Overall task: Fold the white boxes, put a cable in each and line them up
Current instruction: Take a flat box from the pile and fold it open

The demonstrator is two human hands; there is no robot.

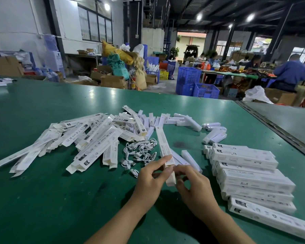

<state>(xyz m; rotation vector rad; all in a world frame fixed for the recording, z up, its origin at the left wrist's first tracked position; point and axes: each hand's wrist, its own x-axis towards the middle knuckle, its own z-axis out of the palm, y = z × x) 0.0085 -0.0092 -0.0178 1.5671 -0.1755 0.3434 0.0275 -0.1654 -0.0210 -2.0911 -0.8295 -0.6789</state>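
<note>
Head view. Pinching the long white cardboard box (163, 147) with left hand (151, 178) and right hand (194, 184), likely to close its flap.

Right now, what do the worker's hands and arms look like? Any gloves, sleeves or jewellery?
Both are bare. The left hand and right hand wear no gloves, and no rings show on the visible fingers. The left forearm and right forearm are uncovered down to the bottom edge of the picture: no sleeve, watch or bracelet is in view.
</note>
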